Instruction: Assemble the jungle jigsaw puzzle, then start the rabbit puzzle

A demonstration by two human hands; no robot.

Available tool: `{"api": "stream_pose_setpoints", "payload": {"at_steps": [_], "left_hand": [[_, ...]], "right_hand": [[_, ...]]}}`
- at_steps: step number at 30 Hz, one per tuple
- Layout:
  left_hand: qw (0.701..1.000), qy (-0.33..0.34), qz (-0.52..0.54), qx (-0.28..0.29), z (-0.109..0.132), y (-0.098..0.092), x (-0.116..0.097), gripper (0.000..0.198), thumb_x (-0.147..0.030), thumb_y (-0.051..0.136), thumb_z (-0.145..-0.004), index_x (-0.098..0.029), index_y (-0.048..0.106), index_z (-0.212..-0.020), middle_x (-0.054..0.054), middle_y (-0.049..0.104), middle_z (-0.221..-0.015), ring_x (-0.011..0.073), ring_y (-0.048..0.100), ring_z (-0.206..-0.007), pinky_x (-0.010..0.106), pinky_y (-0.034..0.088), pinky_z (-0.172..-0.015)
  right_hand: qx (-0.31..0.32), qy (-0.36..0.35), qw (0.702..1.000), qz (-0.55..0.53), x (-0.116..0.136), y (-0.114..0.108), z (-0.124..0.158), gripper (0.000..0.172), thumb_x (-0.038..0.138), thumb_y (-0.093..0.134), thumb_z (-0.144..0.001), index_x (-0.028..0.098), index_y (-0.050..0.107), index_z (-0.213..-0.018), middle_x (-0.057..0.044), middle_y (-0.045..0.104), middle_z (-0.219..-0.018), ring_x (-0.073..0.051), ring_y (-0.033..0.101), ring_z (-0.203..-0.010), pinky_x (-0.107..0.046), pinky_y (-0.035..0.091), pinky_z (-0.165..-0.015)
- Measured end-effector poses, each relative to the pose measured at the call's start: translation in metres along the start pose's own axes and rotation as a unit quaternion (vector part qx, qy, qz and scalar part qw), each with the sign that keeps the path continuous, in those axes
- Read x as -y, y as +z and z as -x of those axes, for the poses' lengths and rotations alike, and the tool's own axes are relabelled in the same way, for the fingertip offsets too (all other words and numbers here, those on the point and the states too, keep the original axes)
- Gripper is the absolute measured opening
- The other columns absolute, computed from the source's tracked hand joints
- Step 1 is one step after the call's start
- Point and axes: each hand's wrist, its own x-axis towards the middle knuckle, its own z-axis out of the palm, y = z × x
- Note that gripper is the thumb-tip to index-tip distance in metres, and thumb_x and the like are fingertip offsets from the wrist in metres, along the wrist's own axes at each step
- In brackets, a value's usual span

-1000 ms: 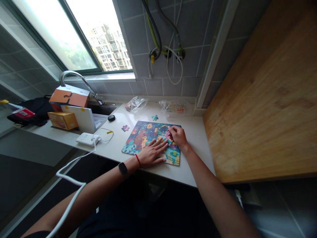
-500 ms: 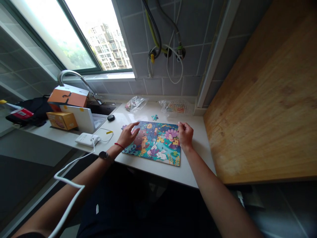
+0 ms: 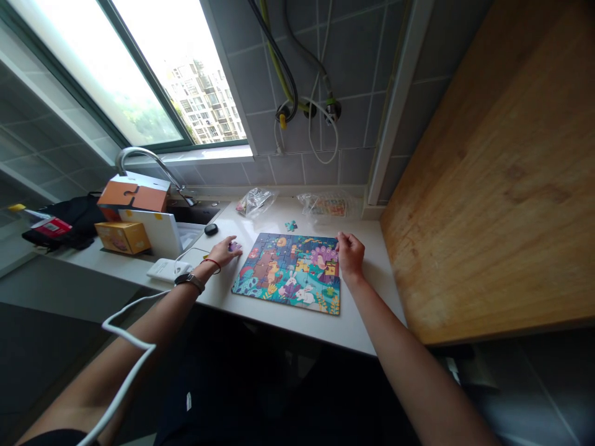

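A colourful jigsaw puzzle [image 3: 283, 272] with rabbits and a peacock lies flat on the white counter [image 3: 297, 331]. To its left, my left hand [image 3: 220, 253] has its thumb and fingers around a loose purple puzzle piece [image 3: 235, 246], which shows between the fingertips. My right hand [image 3: 351, 253] is closed at the puzzle's upper right edge; whatever its fingers hold, if anything, is hidden. Just beyond the puzzle's far edge sits a loose teal puzzle piece [image 3: 291, 226].
Two clear plastic bags [image 3: 255, 202] lie near the back wall. On the left are a small black case [image 3: 211, 229], a white power bank [image 3: 168, 269] with a cable, boxes [image 3: 134, 197] and a sink with a faucet [image 3: 153, 158]. A wooden panel [image 3: 493, 186] bounds the right side.
My left hand has moved left, off the puzzle's upper left area, and closed around the purple piece. My right hand stays at the right edge. The view has shifted slightly.
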Motion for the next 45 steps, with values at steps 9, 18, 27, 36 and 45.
{"api": "stream_pose_setpoints", "payload": {"at_steps": [9, 18, 27, 36, 45], "left_hand": [[0.995, -0.03, 0.091, 0.01, -0.011, -0.019, 0.008, 0.059, -0.032, 0.096, -0.044, -0.018, 0.075, -0.097, 0.007, 0.076, -0.092, 0.0273, 0.074, -0.086, 0.035, 0.06, -0.078], [0.965, -0.005, 0.261, -0.028, 0.0, -0.015, -0.017, 0.071, -0.051, 0.095, -0.056, -0.013, 0.067, -0.109, 0.015, 0.075, -0.105, 0.0308, 0.078, -0.096, 0.042, 0.064, -0.084], [0.933, 0.2, 0.265, 0.136, 0.049, 0.047, -0.122, 0.032, -0.041, 0.077, -0.085, -0.016, 0.081, -0.104, 0.012, 0.082, -0.099, 0.0251, 0.079, -0.088, 0.035, 0.064, -0.077], [0.94, 0.244, 0.202, 0.126, 0.049, 0.074, -0.16, 0.019, -0.023, 0.068, -0.09, -0.021, 0.082, -0.102, 0.005, 0.083, -0.098, 0.0202, 0.078, -0.087, 0.03, 0.062, -0.083], [0.929, 0.266, 0.225, 0.127, 0.055, 0.071, -0.162, 0.023, -0.019, 0.061, -0.093, -0.02, 0.082, -0.102, 0.007, 0.083, -0.103, 0.0198, 0.076, -0.089, 0.031, 0.061, -0.085]], "right_hand": [[0.012, -0.006, 1.0, 0.004, 0.002, 0.0, 0.001, 0.045, 0.066, 0.06, -0.082, 0.025, 0.06, -0.065, 0.002, 0.056, -0.052, -0.018, 0.053, -0.054, -0.031, 0.043, -0.059], [0.024, -0.002, 1.0, 0.005, 0.003, 0.001, 0.002, 0.044, 0.066, 0.061, -0.082, 0.025, 0.062, -0.066, 0.001, 0.058, -0.052, -0.019, 0.054, -0.055, -0.031, 0.044, -0.06], [0.027, -0.004, 1.0, 0.0, 0.004, 0.002, 0.003, 0.047, 0.069, 0.061, -0.081, 0.025, 0.061, -0.065, 0.001, 0.057, -0.052, -0.019, 0.055, -0.053, -0.031, 0.043, -0.059], [0.046, 0.007, 0.999, -0.016, 0.003, 0.003, 0.002, 0.042, 0.065, 0.062, -0.08, 0.024, 0.063, -0.068, 0.002, 0.057, -0.052, -0.018, 0.054, -0.053, -0.031, 0.043, -0.059], [0.044, -0.002, 0.999, -0.014, 0.002, 0.004, 0.002, 0.041, 0.062, 0.063, -0.08, 0.024, 0.063, -0.067, 0.002, 0.057, -0.052, -0.018, 0.055, -0.053, -0.031, 0.043, -0.059]]}}
